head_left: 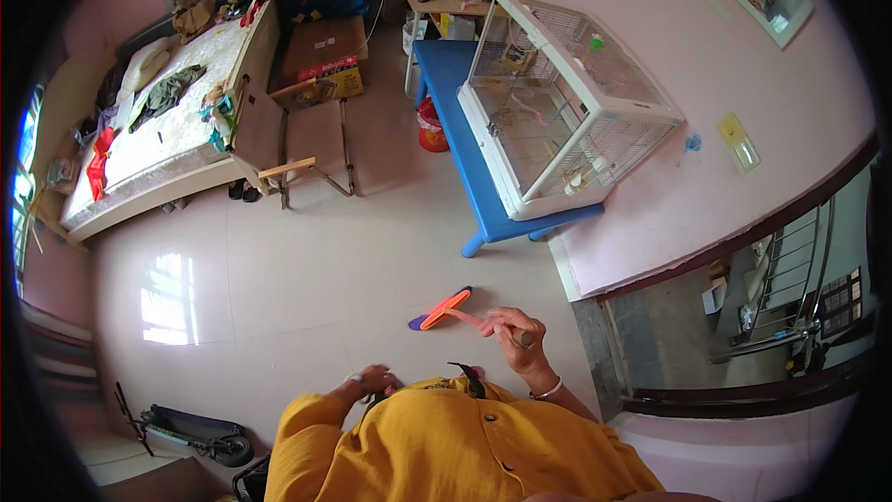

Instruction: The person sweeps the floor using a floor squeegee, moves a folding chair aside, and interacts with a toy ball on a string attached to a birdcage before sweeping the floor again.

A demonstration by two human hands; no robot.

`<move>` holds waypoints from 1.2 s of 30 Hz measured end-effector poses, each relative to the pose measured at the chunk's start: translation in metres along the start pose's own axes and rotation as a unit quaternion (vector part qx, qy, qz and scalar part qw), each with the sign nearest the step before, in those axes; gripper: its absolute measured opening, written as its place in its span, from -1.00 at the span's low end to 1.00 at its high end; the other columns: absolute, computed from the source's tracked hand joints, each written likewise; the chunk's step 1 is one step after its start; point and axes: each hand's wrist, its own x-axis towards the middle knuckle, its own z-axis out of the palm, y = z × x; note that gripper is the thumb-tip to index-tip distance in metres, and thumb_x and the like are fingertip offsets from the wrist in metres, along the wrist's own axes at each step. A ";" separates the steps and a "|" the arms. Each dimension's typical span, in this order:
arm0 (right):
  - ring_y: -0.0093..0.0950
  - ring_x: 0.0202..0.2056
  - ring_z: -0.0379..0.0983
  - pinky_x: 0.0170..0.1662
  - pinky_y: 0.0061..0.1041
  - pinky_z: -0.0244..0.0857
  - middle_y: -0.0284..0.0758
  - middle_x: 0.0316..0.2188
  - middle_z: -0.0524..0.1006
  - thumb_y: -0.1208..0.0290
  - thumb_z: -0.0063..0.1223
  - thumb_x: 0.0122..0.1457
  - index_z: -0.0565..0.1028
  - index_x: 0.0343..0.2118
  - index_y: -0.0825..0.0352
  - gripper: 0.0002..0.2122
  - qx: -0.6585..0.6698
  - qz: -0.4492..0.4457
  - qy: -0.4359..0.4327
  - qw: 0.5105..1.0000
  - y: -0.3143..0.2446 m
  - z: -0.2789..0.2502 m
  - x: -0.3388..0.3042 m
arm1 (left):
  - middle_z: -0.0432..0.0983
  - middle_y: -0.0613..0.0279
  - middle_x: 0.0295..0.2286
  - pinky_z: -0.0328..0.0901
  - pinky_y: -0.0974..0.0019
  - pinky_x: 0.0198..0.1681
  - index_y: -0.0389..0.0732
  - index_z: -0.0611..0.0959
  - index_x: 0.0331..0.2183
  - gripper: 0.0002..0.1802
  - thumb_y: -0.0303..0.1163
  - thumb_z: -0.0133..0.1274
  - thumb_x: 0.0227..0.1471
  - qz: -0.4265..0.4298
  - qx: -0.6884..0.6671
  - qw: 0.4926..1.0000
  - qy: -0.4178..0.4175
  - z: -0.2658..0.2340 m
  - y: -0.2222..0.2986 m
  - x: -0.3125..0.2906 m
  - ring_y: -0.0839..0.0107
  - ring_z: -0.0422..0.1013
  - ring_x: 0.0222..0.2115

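My right hand is closed around the handle of a broom, whose end sticks up out of my fist. The broom's orange and purple head rests on the light tiled floor, ahead of me and slightly left of that hand. At my waist, my left hand hangs loosely with nothing visible in it, its fingers partly hidden. It wears something at the wrist, and a bracelet circles my right wrist.
A white wire cage stands on a blue table at the right wall. A folding chair is beside the bed. A red bucket sits behind the table. The doorway opens right; a scooter lies lower left.
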 end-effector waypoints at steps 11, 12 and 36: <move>-0.54 -0.56 0.44 -0.50 -0.61 0.35 -0.24 -0.56 0.52 0.63 -0.12 0.03 0.44 -0.32 0.45 -0.85 -0.010 0.005 -0.065 0.998 -0.049 0.076 0.024 | 0.50 -0.05 -0.31 0.32 0.11 -0.19 -0.25 0.62 -0.39 -0.67 -0.23 -0.07 -0.14 0.087 0.292 0.952 -0.030 0.102 -0.174 -0.067 0.14 0.44 -0.25; -0.56 -0.57 0.43 -0.52 -0.63 0.33 -0.24 -0.55 0.52 0.63 -0.12 0.03 0.44 -0.33 0.45 -0.86 0.011 -0.026 -0.064 0.998 -0.063 0.077 0.024 | 0.50 -0.09 -0.32 0.32 0.11 -0.20 -0.27 0.62 -0.42 -0.69 -0.26 -0.06 -0.16 0.113 0.324 0.939 -0.014 0.055 -0.136 -0.065 0.14 0.44 -0.27; -0.27 -0.23 0.46 0.00 -0.26 0.22 -0.18 -0.36 0.54 0.64 0.05 -0.07 0.46 -0.38 0.42 -0.86 0.238 -0.044 -0.464 0.852 -0.070 0.105 0.021 | 0.50 0.07 -0.52 0.31 0.12 -0.32 -0.21 0.58 -0.40 -0.72 -0.44 0.09 -0.34 0.020 -0.146 0.910 0.387 -0.033 0.049 -0.137 0.07 0.42 -0.40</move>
